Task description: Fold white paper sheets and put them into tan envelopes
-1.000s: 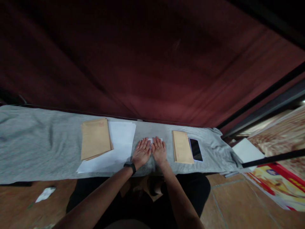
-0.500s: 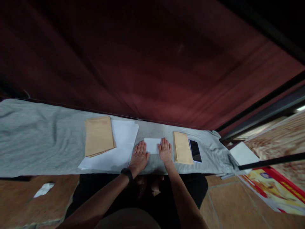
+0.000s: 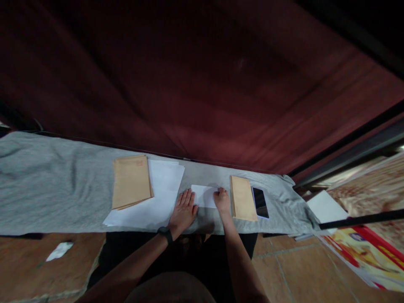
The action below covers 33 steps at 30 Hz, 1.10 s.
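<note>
The right hand (image 3: 222, 201) curls closed, seemingly pinching the right edge of the small white paper (image 3: 203, 197); the left hand (image 3: 183, 211) lies open and flat at its left edge. The step looks like steadying and gripping the paper; the next move calls for an even hold. Grey cloth (image 3: 63, 189) bears it between 2 stacks of brown envelopes (image 3: 131, 182), before a dark red drape (image 3: 195, 109).

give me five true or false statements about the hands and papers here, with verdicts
The left hand rests flat at the left end of the small white paper. True.
The wider brown envelopes lie partly on the large white sheets. True.
The small white paper lies under those envelopes. False: it lies on the grey cloth, between the hands.
The right hand has bent fingers at the paper's right end. True.
The sheets lie right of both hands. False: they lie left.
</note>
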Each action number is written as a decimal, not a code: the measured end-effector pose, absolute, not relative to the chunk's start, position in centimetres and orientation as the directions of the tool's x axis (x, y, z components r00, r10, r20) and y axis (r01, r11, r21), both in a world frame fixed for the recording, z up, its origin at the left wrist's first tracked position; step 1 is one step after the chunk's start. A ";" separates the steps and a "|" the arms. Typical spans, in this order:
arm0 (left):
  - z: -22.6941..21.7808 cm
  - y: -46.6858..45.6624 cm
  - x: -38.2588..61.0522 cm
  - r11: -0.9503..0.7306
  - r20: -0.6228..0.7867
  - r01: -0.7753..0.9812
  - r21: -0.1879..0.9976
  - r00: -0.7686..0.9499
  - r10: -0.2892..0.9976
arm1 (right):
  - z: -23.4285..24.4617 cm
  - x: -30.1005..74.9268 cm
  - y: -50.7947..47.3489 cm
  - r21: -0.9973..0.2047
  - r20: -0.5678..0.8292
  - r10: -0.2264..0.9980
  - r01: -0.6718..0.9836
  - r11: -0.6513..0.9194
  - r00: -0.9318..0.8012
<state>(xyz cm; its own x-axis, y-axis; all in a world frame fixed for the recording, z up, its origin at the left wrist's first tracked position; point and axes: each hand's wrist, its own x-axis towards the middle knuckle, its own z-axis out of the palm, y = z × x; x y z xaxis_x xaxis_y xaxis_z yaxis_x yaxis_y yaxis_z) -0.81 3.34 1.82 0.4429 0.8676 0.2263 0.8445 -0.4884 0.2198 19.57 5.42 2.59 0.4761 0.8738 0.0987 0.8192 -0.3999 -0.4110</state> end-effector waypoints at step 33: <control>-0.3 3.8 3.8 -0.565 0.325 0.815 0.132 0.503 0.801 | 2.6 19.3 3.5 -0.465 0.167 0.881 0.823 -0.326 0.443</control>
<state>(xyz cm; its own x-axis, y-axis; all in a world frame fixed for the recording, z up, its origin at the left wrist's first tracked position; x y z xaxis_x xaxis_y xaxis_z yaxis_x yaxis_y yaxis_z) 3.75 3.84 -0.26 0.5027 0.8009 0.3254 0.8147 -0.5648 0.1315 19.27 3.55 2.59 0.4432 0.8808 0.1665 0.8230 -0.3262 -0.4650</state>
